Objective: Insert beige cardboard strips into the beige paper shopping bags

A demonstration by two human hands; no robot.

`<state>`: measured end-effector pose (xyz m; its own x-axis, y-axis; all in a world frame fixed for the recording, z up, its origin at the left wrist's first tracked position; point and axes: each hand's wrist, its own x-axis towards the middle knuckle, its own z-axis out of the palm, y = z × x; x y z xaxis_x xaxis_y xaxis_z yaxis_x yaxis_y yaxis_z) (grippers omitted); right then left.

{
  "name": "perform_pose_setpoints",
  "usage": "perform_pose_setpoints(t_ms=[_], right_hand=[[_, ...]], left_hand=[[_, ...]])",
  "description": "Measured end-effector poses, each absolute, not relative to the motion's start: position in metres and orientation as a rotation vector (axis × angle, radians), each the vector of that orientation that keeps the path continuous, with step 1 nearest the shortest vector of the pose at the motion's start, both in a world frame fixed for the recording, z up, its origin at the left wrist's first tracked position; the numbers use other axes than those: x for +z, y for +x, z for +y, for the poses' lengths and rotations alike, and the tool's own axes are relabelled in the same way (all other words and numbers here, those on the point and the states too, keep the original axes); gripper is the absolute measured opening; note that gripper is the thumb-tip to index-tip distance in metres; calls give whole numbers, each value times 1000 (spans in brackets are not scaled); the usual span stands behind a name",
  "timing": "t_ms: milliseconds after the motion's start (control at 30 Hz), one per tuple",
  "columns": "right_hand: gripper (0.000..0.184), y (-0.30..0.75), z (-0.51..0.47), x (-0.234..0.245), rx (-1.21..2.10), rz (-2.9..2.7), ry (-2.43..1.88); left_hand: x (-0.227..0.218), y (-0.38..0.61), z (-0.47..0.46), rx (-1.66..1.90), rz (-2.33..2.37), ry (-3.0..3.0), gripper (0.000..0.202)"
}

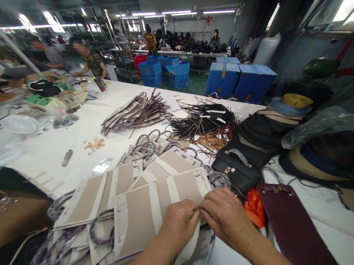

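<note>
In the head view my left hand (179, 221) is closed in a pinch over the right side of the top beige bag panel (141, 214). My right hand (224, 212) pinches right beside it, and the fingertips of both hands meet. Whatever lies between the fingers is too small or too hidden to make out. The top panel has pale strips across it and rests on a stack of similar panels (84, 198). Plastic-wrapped handle loops (102, 228) stick out from the stack. More panels with handles (148, 148) lie just beyond.
Behind the panels lie a bundle of dark strips (136, 111) and black cords (198, 124). To the right are a black bag (235, 165), a maroon panel (300, 230) and rolls of strap (262, 128). Small gold pieces (95, 143) lie left. A person (92, 62) works across the table.
</note>
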<state>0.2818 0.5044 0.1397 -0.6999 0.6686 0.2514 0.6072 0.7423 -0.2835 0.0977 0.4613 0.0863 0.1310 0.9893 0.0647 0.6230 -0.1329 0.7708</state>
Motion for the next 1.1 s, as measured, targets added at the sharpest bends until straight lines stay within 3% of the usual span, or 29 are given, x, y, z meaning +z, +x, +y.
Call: perform_pose_setpoints(t_ms=[167, 300, 400, 533, 700, 933, 1100], right_hand=[[15, 278, 527, 114, 454, -2492, -1090], [23, 272, 552, 90, 858, -1860, -1343], [27, 262, 565, 80, 976, -1581, -1407], [27, 247, 574, 64, 952, -1520, -1457], [27, 243, 578, 42, 786, -1582, -1517], [33, 246, 585, 33, 590, -1617, -1638], [41, 252, 593, 33, 674, -1622, -1674]], left_hand=[[79, 93, 464, 832, 1591, 1993, 27], [69, 92, 461, 910, 1535, 1915, 27], [61, 91, 462, 960, 1572, 1604, 26], [55, 88, 472, 1005, 1565, 1247, 24], [54, 84, 483, 1138, 1495, 1208, 20], [54, 84, 482, 1099, 1457, 964, 31], [60, 88, 479, 1074, 1425, 815, 38]])
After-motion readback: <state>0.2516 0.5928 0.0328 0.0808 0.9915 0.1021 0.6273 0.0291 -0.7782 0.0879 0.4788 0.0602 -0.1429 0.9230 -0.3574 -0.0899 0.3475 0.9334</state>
